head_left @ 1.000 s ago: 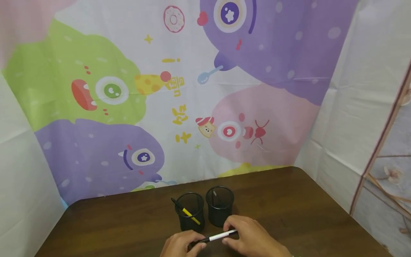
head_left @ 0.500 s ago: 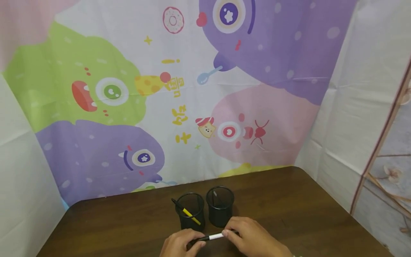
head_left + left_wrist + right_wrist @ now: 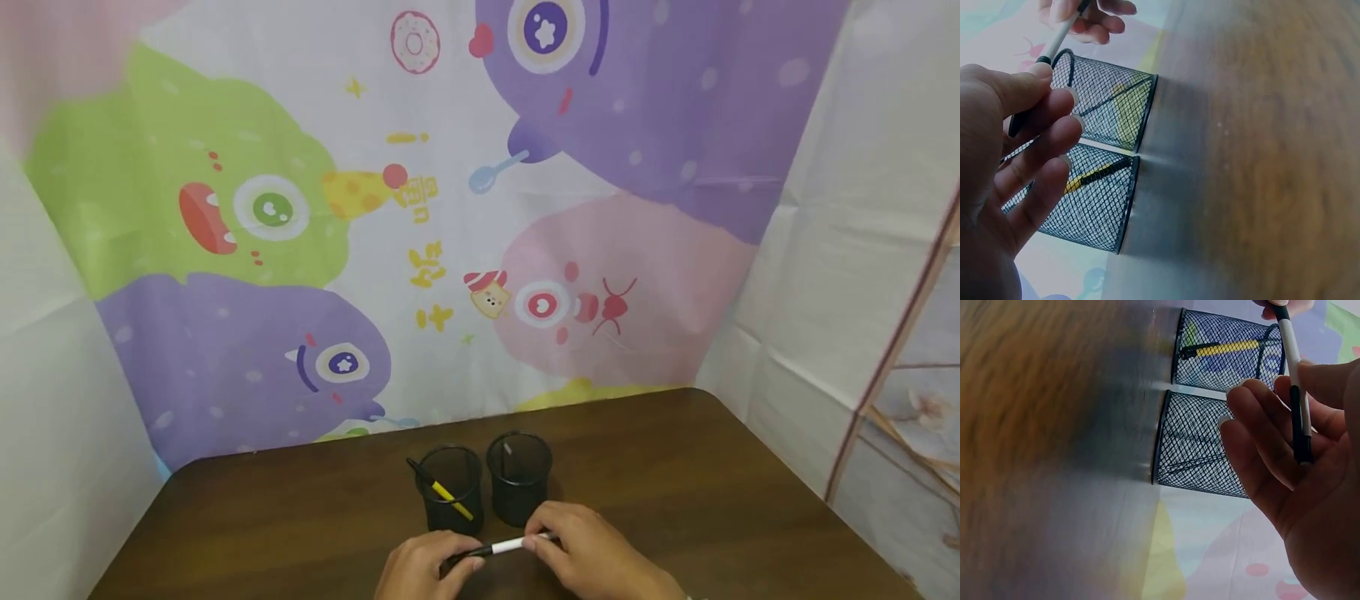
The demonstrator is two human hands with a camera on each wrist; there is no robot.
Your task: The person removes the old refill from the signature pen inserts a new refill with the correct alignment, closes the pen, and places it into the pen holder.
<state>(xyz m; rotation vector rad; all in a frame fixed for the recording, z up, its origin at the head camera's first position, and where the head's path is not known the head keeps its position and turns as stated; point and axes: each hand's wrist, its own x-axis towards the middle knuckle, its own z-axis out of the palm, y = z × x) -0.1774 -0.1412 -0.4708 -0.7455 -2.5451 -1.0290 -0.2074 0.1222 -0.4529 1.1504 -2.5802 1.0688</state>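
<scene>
A white and black pen (image 3: 507, 546) is held level between both hands, in front of two black mesh cups. The left hand (image 3: 422, 568) pinches its black end between thumb and index finger. At the other end the right hand (image 3: 596, 552) has its thumb on the white barrel and fingers behind. In the right wrist view the pen's black clip (image 3: 1297, 419) points down toward the right palm (image 3: 1322, 494). The left cup (image 3: 437, 517) contains a yellow and black pen (image 3: 450, 497) leaning on the rim. In the right cup (image 3: 519, 504) stands a dark pen (image 3: 508, 454).
Both cups stand side by side on a brown wooden table (image 3: 300, 517), just beyond the hands. A cartoon-printed cloth (image 3: 442, 375) hangs behind the table. Pale cloth walls (image 3: 795, 350) enclose the sides.
The right thumb has come up onto the pen's white barrel from below it. The left hand keeps its pinch. The head view has shifted slightly, and the cups stay in place.
</scene>
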